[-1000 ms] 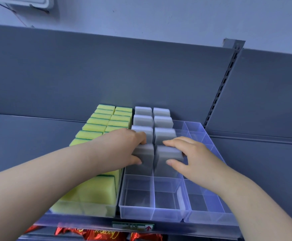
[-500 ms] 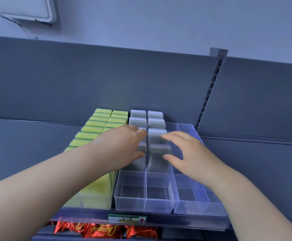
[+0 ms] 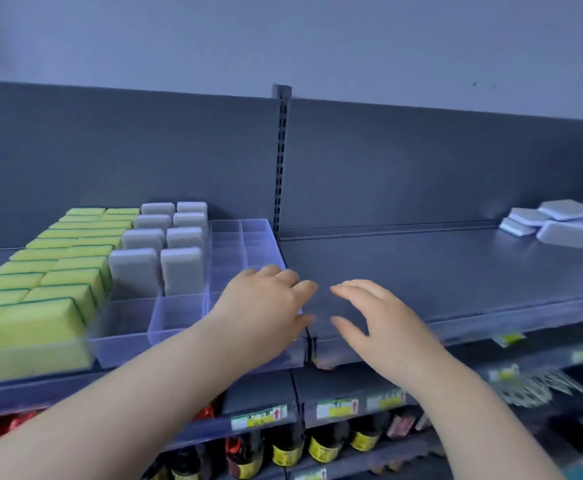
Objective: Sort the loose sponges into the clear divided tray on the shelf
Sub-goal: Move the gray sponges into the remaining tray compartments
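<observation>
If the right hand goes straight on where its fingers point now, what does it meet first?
Probably the left hand, whose fingertips lie just ahead; beyond it the clear tray. Depth is unclear.

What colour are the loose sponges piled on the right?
The loose sponges look pale grey and white, in the head view.

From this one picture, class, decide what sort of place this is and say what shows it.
Probably a shop aisle. Grey metal shelves carry price labels on their front edges, bottles stand in rows below, and sponges are lined up in a clear tray.
</observation>
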`<state>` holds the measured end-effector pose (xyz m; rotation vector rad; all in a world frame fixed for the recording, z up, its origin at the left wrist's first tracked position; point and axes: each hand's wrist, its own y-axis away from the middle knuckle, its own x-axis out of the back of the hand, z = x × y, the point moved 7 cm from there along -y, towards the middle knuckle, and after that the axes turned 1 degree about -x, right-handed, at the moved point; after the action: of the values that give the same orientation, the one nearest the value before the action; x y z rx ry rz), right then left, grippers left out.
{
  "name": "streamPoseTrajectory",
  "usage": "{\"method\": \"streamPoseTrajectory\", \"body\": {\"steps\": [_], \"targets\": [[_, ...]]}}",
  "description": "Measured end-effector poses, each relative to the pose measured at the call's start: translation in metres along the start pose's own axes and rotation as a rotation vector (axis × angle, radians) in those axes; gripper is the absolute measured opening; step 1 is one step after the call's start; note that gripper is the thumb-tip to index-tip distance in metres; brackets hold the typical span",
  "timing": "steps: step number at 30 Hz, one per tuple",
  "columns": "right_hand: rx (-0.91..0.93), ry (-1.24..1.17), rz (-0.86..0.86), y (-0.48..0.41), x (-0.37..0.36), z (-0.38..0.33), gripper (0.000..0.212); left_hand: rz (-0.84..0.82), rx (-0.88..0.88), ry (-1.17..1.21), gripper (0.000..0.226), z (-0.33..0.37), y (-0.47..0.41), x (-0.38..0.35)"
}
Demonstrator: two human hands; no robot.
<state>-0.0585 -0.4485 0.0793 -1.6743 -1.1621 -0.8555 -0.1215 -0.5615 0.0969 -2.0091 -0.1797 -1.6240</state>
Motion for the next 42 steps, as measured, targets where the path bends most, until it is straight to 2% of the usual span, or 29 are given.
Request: {"method": "streamPoseTrajectory", "body": {"steps": [4, 9, 13, 15, 18, 25, 30, 34, 38, 42], "targets": [[-0.157, 0.023, 0.02, 0.084, 0.015, 0.066, 0.045, 0.041, -0.056, 0.105, 0.039, 0.097, -0.013, -0.031], [-0.367, 0.038, -0.002, 0.189, 0.027, 0.146, 0.042, -0.024, -0.126, 0.203, 0.036, 0.205, -0.012, -0.069], [-0.514, 0.004, 0.035, 0.25, 0.045, 0.195, 0.039, -0.07, -0.079, 0.285, 0.035, 0.256, -0.015, -0.088], [-0.549, -0.009, 0.05, 0.268, 0.051, 0.216, 0.038, -0.15, -0.057, 0.323, 0.039, 0.275, -0.022, -0.096], [-0.601, -0.054, 0.104, 0.284, 0.059, 0.244, 0.036, -0.104, -0.08, 0.331, 0.044, 0.295, -0.042, -0.104], [-0.681, -0.067, 0.181, 0.276, 0.094, 0.328, 0.037, -0.005, -0.123, 0.363, 0.038, 0.333, -0.143, -0.122], [-0.69, 0.01, 0.196, 0.231, 0.137, 0.4, 0.037, 0.036, -0.144, 0.419, 0.041, 0.351, -0.242, -0.145], [-0.692, 0.034, 0.245, 0.189, 0.178, 0.457, 0.036, 0.127, -0.15, 0.442, 0.035, 0.354, -0.324, -0.157], [-0.689, 0.061, 0.33, 0.161, 0.2, 0.508, 0.034, 0.123, -0.153, 0.455, 0.044, 0.364, -0.392, -0.17], [-0.686, -0.002, 0.312, 0.137, 0.191, 0.549, 0.034, 0.106, -0.138, 0.476, 0.044, 0.369, -0.434, -0.185]]}}
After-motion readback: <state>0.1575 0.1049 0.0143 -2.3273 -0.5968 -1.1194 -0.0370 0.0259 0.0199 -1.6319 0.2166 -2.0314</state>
